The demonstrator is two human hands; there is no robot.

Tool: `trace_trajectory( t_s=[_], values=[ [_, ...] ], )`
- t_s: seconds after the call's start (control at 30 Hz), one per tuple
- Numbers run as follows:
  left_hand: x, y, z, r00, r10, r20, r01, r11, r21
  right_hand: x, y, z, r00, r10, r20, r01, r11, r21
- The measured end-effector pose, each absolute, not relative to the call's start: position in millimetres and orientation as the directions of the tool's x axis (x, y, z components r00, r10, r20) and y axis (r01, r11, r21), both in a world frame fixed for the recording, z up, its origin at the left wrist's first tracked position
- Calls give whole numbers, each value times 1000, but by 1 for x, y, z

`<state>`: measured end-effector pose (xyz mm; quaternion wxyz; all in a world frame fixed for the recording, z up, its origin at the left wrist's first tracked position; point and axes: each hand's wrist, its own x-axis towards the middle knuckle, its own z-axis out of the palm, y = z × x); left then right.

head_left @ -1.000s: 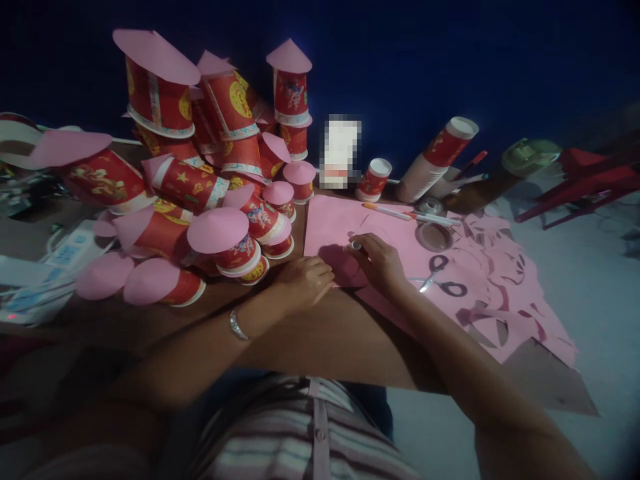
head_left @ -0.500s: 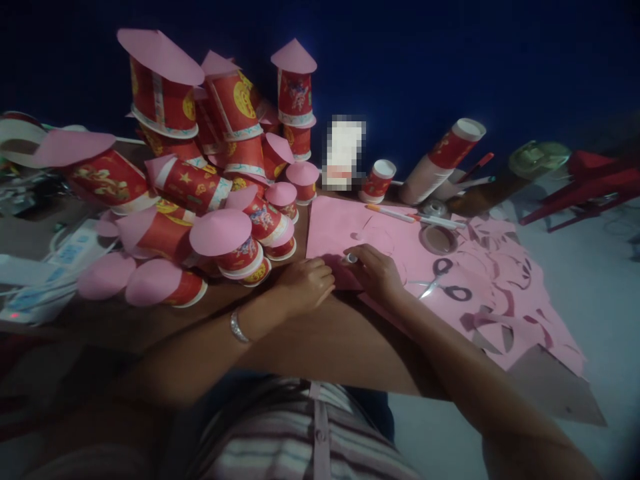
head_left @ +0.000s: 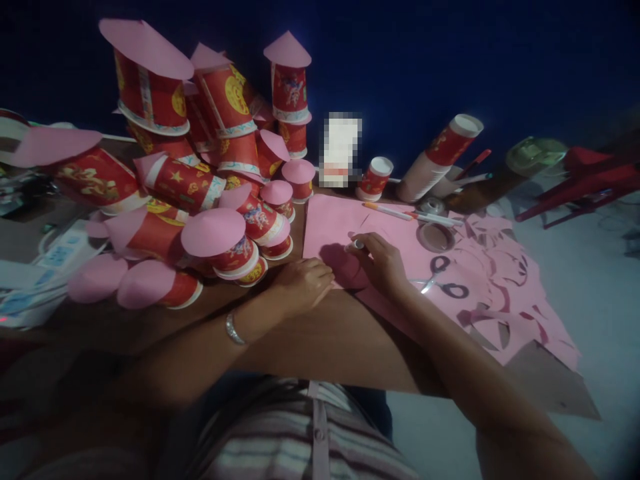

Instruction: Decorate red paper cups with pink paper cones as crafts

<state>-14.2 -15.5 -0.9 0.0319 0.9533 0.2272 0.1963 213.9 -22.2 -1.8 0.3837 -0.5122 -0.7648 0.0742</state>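
Note:
A pink paper sheet (head_left: 323, 223) lies on the brown table (head_left: 305, 340) before me, with faint curved lines on it. Over its near left corner my left hand (head_left: 305, 280) rests with the fingers curled and closed; whatever is under the fingertips is hidden. My right hand (head_left: 383, 263) is closed in a pinch above the sheet, gripping a short cylinder with a white end (head_left: 357, 245). Most of that cylinder is covered by the fingers, so its kind does not show. Scissors (head_left: 440, 277) lie to the right of this hand on more pink paper.
Red paper cups with pink cone tops (head_left: 215, 240) are crowded at the left. At the back stand a single red cup (head_left: 377, 179) and a leaning cup stack (head_left: 440, 157). Pens (head_left: 390, 211), a tape roll (head_left: 435, 236) and pink offcuts (head_left: 505, 267) lie at the right.
My right hand has shifted slightly up and away over the paper with the white-ended cylinder. My left hand stays near the sheet's corner. The whole view has swung a little.

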Motion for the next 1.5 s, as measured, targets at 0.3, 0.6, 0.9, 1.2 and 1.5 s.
trace_trajectory(
  t_s=[0.3,0.6,0.9,1.2,1.5],
  values=[
    [-15,-16,0,836,453,311,427,-892,149,211,-36,19,-101,768,632,738,484,-470],
    [-15,-17,4,842,466,273,442,-885,146,200,-33,-4,-259,804,535,710,534,-460],
    [-14,-17,2,819,463,340,436,-886,157,211,-23,-5,-188,840,510,730,466,-499],
    [-16,-16,0,819,463,340,437,-886,154,226,-19,5,213,874,438,403,330,-854],
    [-17,-13,-1,816,453,360,425,-891,157,275,-1,-19,338,923,183,-94,226,-969]
  ],
)
